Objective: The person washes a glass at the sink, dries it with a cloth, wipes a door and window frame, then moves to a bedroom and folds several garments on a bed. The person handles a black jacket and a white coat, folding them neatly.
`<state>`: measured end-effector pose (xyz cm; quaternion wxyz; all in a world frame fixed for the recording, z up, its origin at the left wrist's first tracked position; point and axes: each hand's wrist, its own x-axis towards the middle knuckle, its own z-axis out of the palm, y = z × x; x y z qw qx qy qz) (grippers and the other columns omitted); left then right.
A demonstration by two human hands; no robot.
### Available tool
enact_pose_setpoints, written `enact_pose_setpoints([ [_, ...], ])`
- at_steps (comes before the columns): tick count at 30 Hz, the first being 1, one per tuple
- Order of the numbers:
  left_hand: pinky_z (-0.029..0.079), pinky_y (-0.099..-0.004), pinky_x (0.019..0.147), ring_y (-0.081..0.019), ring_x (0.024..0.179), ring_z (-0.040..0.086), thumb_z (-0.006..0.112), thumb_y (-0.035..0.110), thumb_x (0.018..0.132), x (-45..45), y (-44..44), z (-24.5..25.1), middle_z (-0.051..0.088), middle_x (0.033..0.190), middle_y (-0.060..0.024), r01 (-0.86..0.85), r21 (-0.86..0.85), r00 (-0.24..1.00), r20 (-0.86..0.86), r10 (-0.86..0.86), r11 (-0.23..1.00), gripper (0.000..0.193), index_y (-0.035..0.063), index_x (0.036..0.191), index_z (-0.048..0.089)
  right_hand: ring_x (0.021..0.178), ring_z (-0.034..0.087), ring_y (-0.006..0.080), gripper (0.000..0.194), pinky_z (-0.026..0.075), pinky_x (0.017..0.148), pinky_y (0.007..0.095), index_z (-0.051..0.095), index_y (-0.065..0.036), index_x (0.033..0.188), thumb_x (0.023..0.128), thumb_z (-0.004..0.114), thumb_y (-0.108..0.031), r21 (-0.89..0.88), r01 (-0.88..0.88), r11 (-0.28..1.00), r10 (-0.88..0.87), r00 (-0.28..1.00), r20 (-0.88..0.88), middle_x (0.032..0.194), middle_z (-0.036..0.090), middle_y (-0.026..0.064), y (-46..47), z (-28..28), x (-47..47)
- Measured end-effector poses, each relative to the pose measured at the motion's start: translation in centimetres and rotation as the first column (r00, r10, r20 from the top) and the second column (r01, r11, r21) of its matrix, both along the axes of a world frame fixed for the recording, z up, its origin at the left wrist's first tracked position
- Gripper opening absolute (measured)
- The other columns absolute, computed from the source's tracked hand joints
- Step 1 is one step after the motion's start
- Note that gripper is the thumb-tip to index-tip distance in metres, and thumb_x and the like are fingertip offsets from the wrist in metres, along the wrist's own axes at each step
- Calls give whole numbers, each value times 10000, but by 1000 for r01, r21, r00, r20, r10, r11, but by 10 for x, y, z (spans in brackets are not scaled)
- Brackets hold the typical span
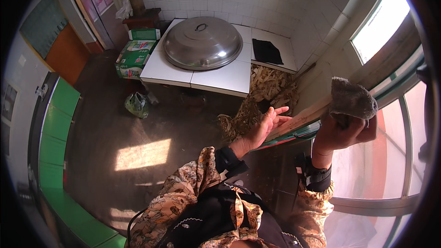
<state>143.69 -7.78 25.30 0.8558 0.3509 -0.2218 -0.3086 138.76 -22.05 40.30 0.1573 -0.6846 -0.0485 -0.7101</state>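
Note:
My right hand (344, 132) is raised beside the window and grips a folded grey cloth (353, 100). The cloth stands up above my knuckles, in front of the window frame (410, 144). I see my left hand (260, 131) lower and to the left, with nothing in it and its fingers apart. Its fingertips are at the edge of a pale wooden ledge (303, 115); whether they touch it I cannot tell. Below that edge runs a bundle of green and red strands (296, 136).
A white tiled stove top (220, 75) bears a large domed metal lid (203, 43). Wood shavings (272, 86) lie beside it, near a black cloth (267, 51). Green cartons (136, 53) and a plastic bag (137, 105) are on the floor. Green-fronted cabinets (55, 137) line the left.

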Motion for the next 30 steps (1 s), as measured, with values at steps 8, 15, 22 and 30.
enact_pose_setpoints([
  [8, 345, -395, 1141, -237, 1323, 487, 256, 627, 1034, -3, 3, 1, 535, 1393, -172, 52, -29, 998, -39, -53, 998, 767, 45, 1532, 297, 1272, 469, 400, 461, 456, 1028, 495, 667, -125, 1204, 786, 851, -188, -131, 96, 987, -147, 870, -471, 1313, 421, 138, 22, -189, -37],
  [15, 317, -392, 1159, -233, 1347, 470, 228, 620, 1037, -9, 2, 0, 530, 1423, -174, 94, 10, 996, -10, -94, 996, 755, 55, 1533, 303, 1247, 475, 332, 514, 460, 993, 408, 579, -41, 1300, 848, 770, -195, 143, 120, 982, -47, 900, -432, 1359, 386, 151, 25, -159, -49],
  [22, 260, -375, 1195, -220, 1348, 470, 228, 562, 1065, -28, -5, 6, 544, 1392, -160, 127, -13, 991, -35, -128, 992, 697, 35, 1509, 334, 827, 610, 259, 227, 540, 756, 356, 473, 48, 1066, 941, 575, -112, 426, -36, 904, 61, 997, -47, 1027, 589, 180, 19, -14, -46],
  [30, 265, -377, 1200, -218, 1385, 431, 256, 526, 1076, -43, -12, 19, 494, 1446, -152, 102, 14, 995, 1, -102, 995, 653, 46, 1513, 332, 1171, 551, 304, 488, 471, 955, 474, 463, -66, 1252, 854, 718, -188, 404, 178, 897, -60, 956, -286, 1247, 519, 141, 12, -158, -67],
])
